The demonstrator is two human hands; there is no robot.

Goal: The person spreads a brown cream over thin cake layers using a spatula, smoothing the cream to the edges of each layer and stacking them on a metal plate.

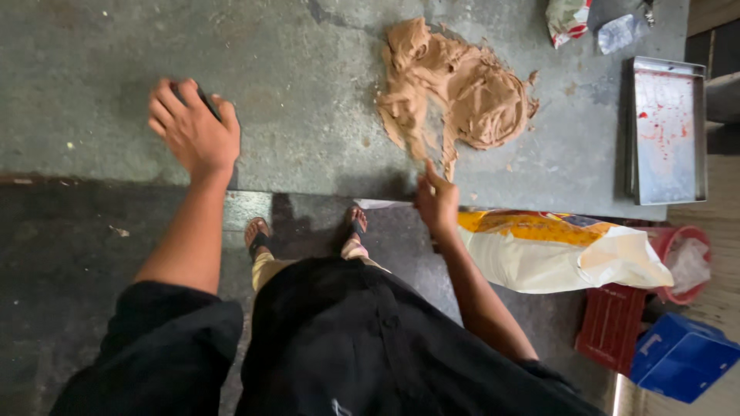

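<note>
A mass of soft tan dough [462, 96] lies spread on a worn grey-green slab table [308, 131], toward its far right part, with thin smears trailing down to the near edge. The person's right hand [437, 202] rests at that edge, just below the lowest smear, thumb up and fingers curled loosely; whether they pinch anything I cannot tell. The left hand [193, 127] is well apart on the left side of the table, fingers closed over a small dark flat object [206, 100], perhaps a scraper, pressed to the surface.

In my judgement the work in hand is gathering the dough. Doing it well would mean keeping any flat edge low against the slab, sweeping the thin smears inward toward the main mass, and steadying the table edge so that no scraps fall to the floor.

Count: 1 dough mass, 2 hands, 1 dark object. Further out: 1 metal tray [667, 131] with red stains at the right edge, 1 yellow and white sack [563, 250] below the table, 1 red crate [613, 323], 1 blue box [678, 358], 1 red bucket [682, 262], 2 crumpled wrappers [593, 23] at the far corner, and 2 sandalled feet [304, 231] on the dark floor.
</note>
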